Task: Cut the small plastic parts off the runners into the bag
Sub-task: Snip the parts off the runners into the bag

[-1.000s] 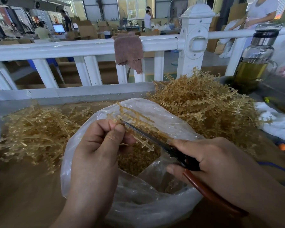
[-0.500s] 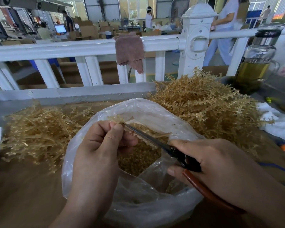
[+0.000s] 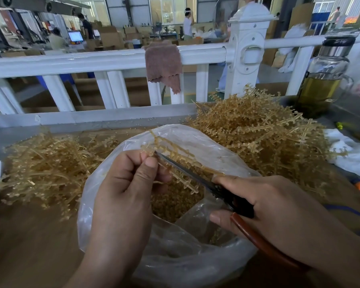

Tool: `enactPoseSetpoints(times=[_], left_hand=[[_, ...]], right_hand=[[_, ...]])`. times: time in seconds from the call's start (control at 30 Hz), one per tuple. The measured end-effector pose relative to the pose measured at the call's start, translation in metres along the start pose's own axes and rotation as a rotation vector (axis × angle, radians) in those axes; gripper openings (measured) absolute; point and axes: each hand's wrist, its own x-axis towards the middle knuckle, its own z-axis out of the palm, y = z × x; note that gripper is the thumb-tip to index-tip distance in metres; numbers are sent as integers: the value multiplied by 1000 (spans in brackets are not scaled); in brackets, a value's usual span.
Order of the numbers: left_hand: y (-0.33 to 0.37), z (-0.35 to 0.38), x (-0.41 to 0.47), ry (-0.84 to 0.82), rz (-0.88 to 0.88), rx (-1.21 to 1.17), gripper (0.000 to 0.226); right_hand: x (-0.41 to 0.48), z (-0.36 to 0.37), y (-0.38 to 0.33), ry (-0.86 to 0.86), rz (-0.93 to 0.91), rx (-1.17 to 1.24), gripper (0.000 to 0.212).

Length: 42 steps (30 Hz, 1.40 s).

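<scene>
My right grip curled around the red-handled scissors, blades touching the runner that my left grip pinched above the open plastic bag on the counter. Cut parts lay inside it. Behind, a left heap and right heap of runners flanked it.

Over the open bag, left hand pinches a runner; right hand grips scissors.

brown counter, crowded
clear bag mid-counter between left runner heap and right runner heap; white cloth far right
</scene>
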Motion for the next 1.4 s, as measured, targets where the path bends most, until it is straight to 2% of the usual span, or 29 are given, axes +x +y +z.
enactPoseSetpoints(times=[0.5,0.97,1.4], left_hand=[[3,5,-2,-10,50,6,12],[6,7,-3,-13,75,34,17],[1,3,1,39,38,-19,19]], right_hand=[[1,-2,3,-52,-21,147,61],[1,-4,3,-14,-19,151,58],[2,-7,0,-105,-3,152,61]])
